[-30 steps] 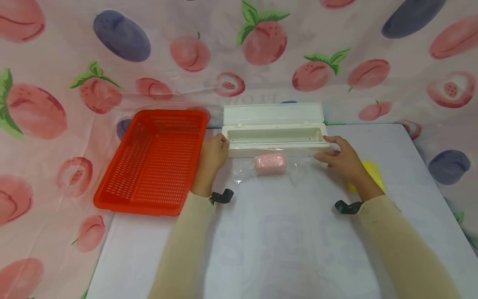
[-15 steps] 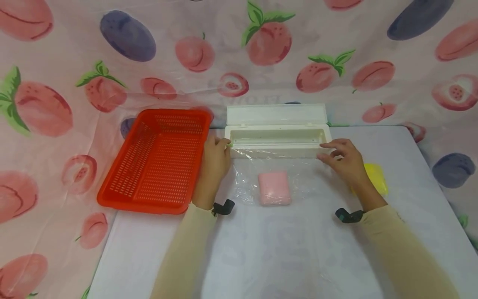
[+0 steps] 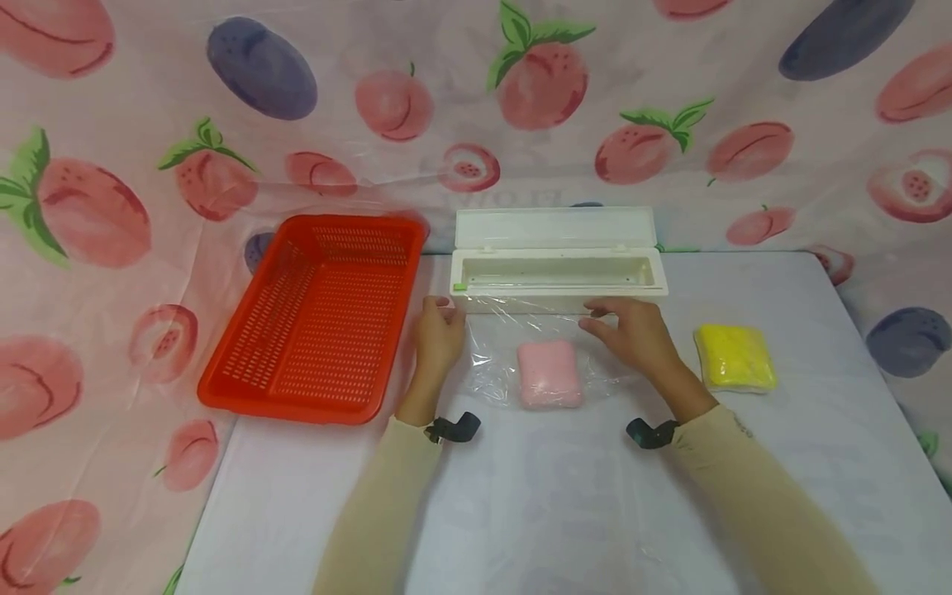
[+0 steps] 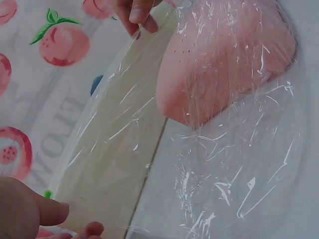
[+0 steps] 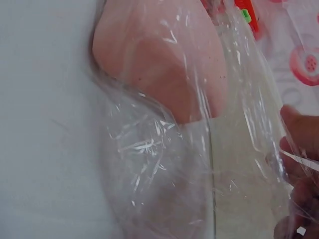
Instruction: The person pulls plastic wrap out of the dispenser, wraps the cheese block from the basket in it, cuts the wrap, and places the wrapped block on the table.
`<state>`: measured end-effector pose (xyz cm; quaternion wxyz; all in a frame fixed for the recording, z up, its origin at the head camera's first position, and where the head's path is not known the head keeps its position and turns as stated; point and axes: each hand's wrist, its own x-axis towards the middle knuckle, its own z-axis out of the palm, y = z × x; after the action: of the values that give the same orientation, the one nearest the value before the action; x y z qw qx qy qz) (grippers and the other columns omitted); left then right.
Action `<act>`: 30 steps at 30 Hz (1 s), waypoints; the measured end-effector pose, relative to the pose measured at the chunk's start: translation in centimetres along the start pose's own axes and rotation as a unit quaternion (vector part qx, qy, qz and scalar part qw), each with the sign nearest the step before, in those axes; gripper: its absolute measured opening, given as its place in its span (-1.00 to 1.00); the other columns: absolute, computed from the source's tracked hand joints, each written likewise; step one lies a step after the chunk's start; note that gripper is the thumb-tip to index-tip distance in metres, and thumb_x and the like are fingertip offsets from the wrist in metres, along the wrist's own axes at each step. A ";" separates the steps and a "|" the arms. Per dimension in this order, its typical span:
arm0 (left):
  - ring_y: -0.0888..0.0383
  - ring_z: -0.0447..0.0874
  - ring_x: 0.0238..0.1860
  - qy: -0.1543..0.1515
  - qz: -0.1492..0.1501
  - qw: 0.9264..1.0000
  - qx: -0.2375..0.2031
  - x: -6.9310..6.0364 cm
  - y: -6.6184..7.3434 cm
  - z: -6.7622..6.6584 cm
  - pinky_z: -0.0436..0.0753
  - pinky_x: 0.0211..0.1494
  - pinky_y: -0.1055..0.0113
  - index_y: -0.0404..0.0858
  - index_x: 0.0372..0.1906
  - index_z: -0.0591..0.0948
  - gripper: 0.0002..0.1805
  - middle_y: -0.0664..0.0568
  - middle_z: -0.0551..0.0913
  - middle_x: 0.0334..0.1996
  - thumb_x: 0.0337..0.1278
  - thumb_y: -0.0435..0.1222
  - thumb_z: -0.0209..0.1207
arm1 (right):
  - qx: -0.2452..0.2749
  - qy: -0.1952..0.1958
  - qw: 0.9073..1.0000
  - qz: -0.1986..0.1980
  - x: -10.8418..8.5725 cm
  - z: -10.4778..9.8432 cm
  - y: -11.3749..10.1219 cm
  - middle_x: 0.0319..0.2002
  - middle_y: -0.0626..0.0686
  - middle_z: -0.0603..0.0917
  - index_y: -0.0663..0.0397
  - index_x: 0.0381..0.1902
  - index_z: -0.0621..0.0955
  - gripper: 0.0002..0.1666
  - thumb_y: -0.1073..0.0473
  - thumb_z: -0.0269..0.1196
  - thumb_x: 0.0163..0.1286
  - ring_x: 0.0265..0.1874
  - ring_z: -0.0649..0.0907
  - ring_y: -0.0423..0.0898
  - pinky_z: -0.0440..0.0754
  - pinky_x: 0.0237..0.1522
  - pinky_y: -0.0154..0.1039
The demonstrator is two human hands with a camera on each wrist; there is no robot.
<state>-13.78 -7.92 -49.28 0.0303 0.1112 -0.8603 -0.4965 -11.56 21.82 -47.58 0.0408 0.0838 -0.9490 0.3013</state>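
Note:
A pink, rounded square block [image 3: 549, 374] lies flat on the table in front of the long white box. Clear plastic film [image 3: 491, 355] spreads around it, and creases of film run across it in both wrist views. My left hand [image 3: 440, 337] pinches the film's left edge by the box's front left corner. Thumb and fingers of my right hand [image 3: 632, 332] pinch the film at the right, in front of the box. The white box [image 3: 558, 303] stands with its lid [image 3: 554, 227] raised; a small green piece [image 3: 459, 287] sits at its left end.
A red-orange perforated basket [image 3: 297, 405] stands left of my left hand. To the right lies a yellow, wrapped square block [image 3: 736, 357]. A fruit-print cloth [image 3: 402, 182] hangs behind the white table [image 3: 558, 504].
The pink block has gone from standing near the box to lying flat, closer to me. My right hand has shifted left with the film, leaving the box's right end and uncovering the yellow block.

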 end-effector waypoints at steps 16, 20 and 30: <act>0.07 0.63 -0.31 -0.080 -0.074 0.989 -0.100 1.2 -1.5 0.6 0.65 -0.22 0.35 -0.22 0.00 0.71 -0.63 -0.07 0.69 -0.24 0.45 -0.02 0.17 | 0.065 -0.049 0.996 0.038 -0.7 0.1 1.0 -0.31 0.03 0.77 0.04 -0.13 0.78 -0.78 0.04 0.35 0.42 -0.31 0.56 0.00 0.55 -0.29 -0.21; 0.00 0.65 -0.27 -0.084 -0.072 0.986 -0.124 1.2 -1.6 0.4 0.66 -0.21 0.35 -0.22 -0.02 0.69 -0.69 -0.15 0.69 -0.21 0.44 -0.06 0.19 | 0.076 -0.063 0.994 0.050 -0.8 0.3 1.3 -0.30 0.02 0.75 0.01 -0.13 0.77 -0.78 0.01 0.35 0.43 -0.29 0.55 0.00 0.55 -0.27 -0.20; 0.03 0.66 -0.26 -0.080 -0.028 0.987 -0.138 1.0 -2.4 0.0 0.69 -0.19 0.34 -0.24 -0.24 0.61 -0.81 -0.21 0.69 -0.22 0.44 -0.19 0.19 | 0.096 -0.102 0.989 0.042 -1.7 1.0 1.6 -0.37 0.04 0.68 -0.01 -0.16 0.72 -0.83 0.05 0.28 0.49 -0.35 0.53 -0.02 0.53 -0.33 -0.25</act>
<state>-14.40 -9.30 -51.38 -0.0378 0.0903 -0.7794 -0.6188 -10.17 22.73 -49.55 -0.0772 0.0774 -0.9174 0.3827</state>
